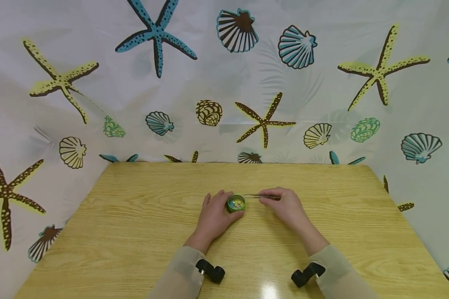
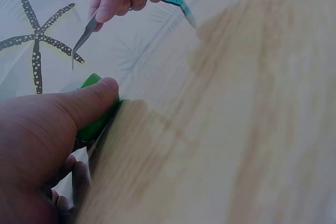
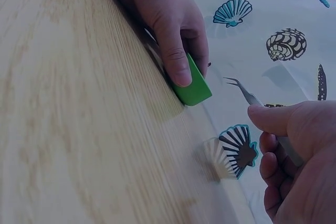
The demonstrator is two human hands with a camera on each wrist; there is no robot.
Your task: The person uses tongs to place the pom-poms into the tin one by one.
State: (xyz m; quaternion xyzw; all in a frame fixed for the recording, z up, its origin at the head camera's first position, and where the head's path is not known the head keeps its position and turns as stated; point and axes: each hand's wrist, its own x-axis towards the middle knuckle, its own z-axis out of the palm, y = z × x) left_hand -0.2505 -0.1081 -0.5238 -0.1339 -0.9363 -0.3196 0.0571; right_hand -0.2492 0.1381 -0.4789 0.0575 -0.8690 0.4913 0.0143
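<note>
A small round green cup stands on the wooden table, and several small yellow, pink and blue pieces lie inside it. My left hand grips the cup from the left, its thumb along the near side of the green wall. Between thumb and fingers my right hand pinches metal tweezers with bent, pointed tips. Those tips hover close to the cup's right rim in the head view. In the right wrist view the tweezers have slightly parted tips, with nothing between them.
The wood-grain table spreads out around both hands. A pale cloth printed with starfish and shells hangs behind it and along both sides. Black wrist mounts sit on both sleeves.
</note>
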